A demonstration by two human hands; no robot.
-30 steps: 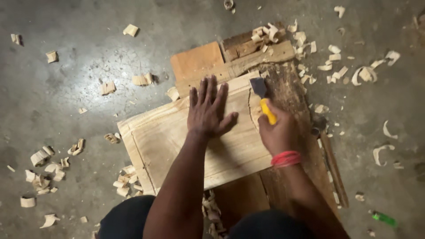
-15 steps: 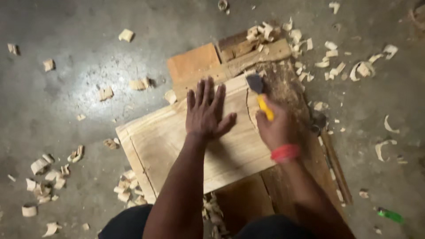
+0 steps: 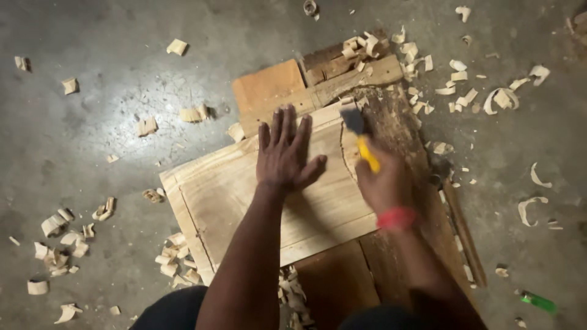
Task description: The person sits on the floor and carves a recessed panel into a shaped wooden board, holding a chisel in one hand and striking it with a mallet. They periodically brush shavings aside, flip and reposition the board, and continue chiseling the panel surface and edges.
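Head view, looking straight down at a woodworking job on a floor. A pale wooden panel [image 3: 244,201] lies flat and skewed across darker, worn boards [image 3: 342,281]; it bears a raised border along its left and near edges and a curved line cut into its face near the far right corner. The left hand [image 3: 284,153] lies spread wide, palm down, fingers fanned, pressing on the upper middle of the panel and holding nothing. The right hand [image 3: 382,180], with a red band [image 3: 397,217] at the wrist, is closed around the yellow handle of a chisel [image 3: 361,137], whose dark blade meets the wood at the panel's far right edge, just beside the curved line. The hand appears slightly blurred.

Progress, as a judgement: the border and part of the curved groove look already cut, and the many shavings suggest much wood is already removed; the broad middle of the panel remains plain and smooth, so most of any carving there appears not yet done.

Surface and surroundings: a grey concrete floor [image 3: 122,61], scuffed and bright under a light at the upper left. Pale curled wood shavings [image 3: 61,244] lie scattered in clusters at the lower left, beneath the panel's near edge, and thickly at the upper right. An orange-brown block [image 3: 266,85] sits beyond the panel, touching a rough batten. A small green object [image 3: 538,300] lies at the lower right, well apart.
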